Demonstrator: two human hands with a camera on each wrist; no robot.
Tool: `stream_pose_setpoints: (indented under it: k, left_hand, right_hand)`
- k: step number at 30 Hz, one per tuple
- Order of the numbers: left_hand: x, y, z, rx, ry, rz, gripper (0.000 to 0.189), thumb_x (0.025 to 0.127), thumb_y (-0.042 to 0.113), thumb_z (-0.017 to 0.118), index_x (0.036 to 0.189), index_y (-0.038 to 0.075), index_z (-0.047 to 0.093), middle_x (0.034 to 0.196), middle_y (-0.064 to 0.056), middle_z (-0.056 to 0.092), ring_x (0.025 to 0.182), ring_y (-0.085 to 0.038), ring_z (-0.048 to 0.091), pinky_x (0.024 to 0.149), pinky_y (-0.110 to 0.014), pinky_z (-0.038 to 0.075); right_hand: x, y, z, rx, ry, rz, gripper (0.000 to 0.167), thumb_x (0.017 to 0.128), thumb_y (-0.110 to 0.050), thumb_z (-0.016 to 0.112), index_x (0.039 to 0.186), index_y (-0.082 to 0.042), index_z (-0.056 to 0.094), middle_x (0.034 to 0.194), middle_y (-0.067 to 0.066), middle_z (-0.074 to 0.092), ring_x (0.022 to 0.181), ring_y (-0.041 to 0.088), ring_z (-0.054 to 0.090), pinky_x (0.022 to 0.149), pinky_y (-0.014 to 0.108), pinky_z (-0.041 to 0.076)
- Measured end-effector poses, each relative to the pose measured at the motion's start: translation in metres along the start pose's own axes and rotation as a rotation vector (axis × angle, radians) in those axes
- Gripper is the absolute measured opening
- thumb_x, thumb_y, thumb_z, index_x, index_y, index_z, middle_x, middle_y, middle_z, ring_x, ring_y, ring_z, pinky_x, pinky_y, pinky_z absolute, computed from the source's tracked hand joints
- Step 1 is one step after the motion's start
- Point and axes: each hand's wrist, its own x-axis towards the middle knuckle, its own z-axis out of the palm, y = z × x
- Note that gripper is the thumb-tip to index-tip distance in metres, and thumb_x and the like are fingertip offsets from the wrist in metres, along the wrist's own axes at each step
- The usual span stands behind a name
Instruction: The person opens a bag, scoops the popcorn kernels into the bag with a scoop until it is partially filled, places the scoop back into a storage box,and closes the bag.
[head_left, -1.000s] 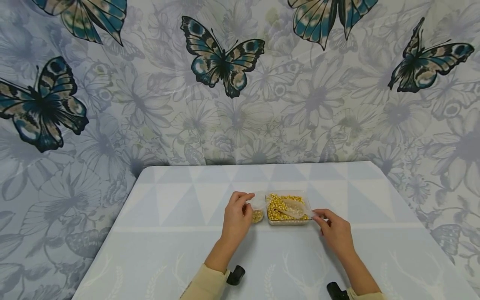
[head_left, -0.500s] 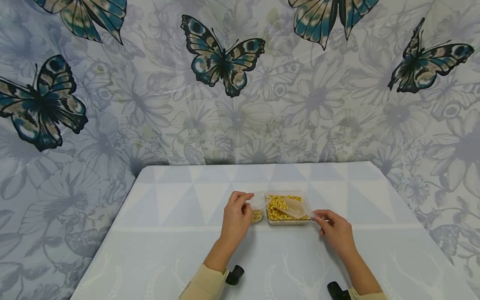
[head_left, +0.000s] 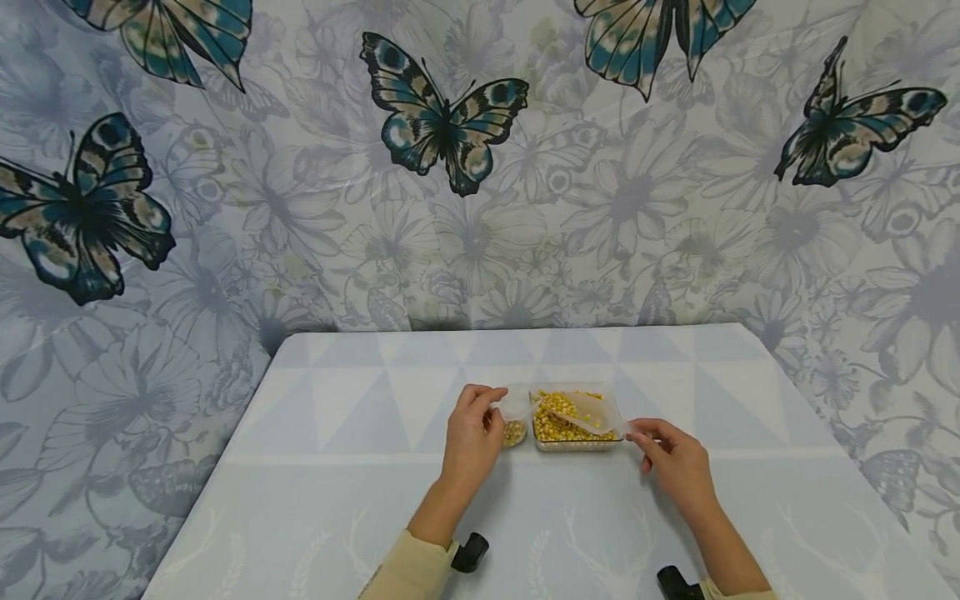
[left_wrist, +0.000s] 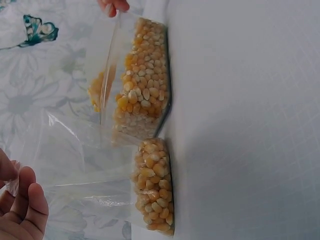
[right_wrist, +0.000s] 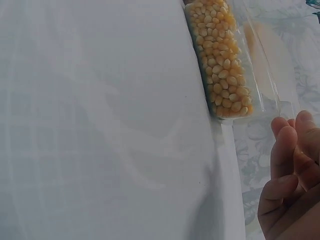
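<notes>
My left hand (head_left: 471, 433) pinches the upper edge of a clear plastic bag (left_wrist: 75, 160). Corn kernels (left_wrist: 154, 187) fill the bag's bottom, which sits on the table. Right beside the bag stands a clear rectangular container (head_left: 576, 447) full of yellow corn kernels (head_left: 551, 421). Between thumb and fingers, my right hand (head_left: 677, 462) pinches the handle end of a translucent scoop (right_wrist: 270, 60) at the container's right side. The scoop's wide part lies over the kernels, pointing left toward the bag. In the left wrist view some kernels (left_wrist: 96, 92) show at the scoop's end, above the rim.
The pale patterned table (head_left: 360, 500) extends on all sides of the container and bag. Behind its far edge hangs a floral cloth (head_left: 480, 250) with large butterflies. A black wrist camera (head_left: 470, 552) sits on the left sleeve, another (head_left: 678, 583) on the right.
The scoop has shifted and tilted slightly in the container, and the kernels around it lie differently. My right hand has moved a touch to the right; the left hand stays nearly still.
</notes>
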Motion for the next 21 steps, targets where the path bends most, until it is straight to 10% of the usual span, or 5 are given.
stream_pose_setpoints:
  k: [16, 21]
  left_hand:
    - [-0.001, 0.002, 0.0, -0.003, -0.009, -0.018, 0.033, 0.09, -0.009, 0.057, 0.116, 0.005, 0.072, 0.108, -0.006, 0.06, 0.071, -0.007, 0.05, 0.061, -0.019, 0.047]
    - [-0.001, 0.003, 0.001, -0.006, -0.007, -0.019, 0.033, 0.09, -0.008, 0.057, 0.117, 0.003, 0.071, 0.109, -0.007, 0.06, 0.07, -0.007, 0.05, 0.06, -0.019, 0.047]
  right_hand:
    - [-0.004, -0.016, -0.014, 0.003, 0.05, -0.051, 0.021, 0.097, -0.023, 0.066, 0.113, -0.011, 0.072, 0.098, 0.014, 0.076, 0.055, 0.009, 0.057, 0.042, 0.027, 0.038]
    - [-0.005, -0.027, -0.019, 0.003, 0.05, -0.059, 0.022, 0.096, -0.026, 0.066, 0.113, -0.013, 0.072, 0.088, -0.007, 0.075, 0.056, 0.013, 0.058, 0.042, 0.027, 0.037]
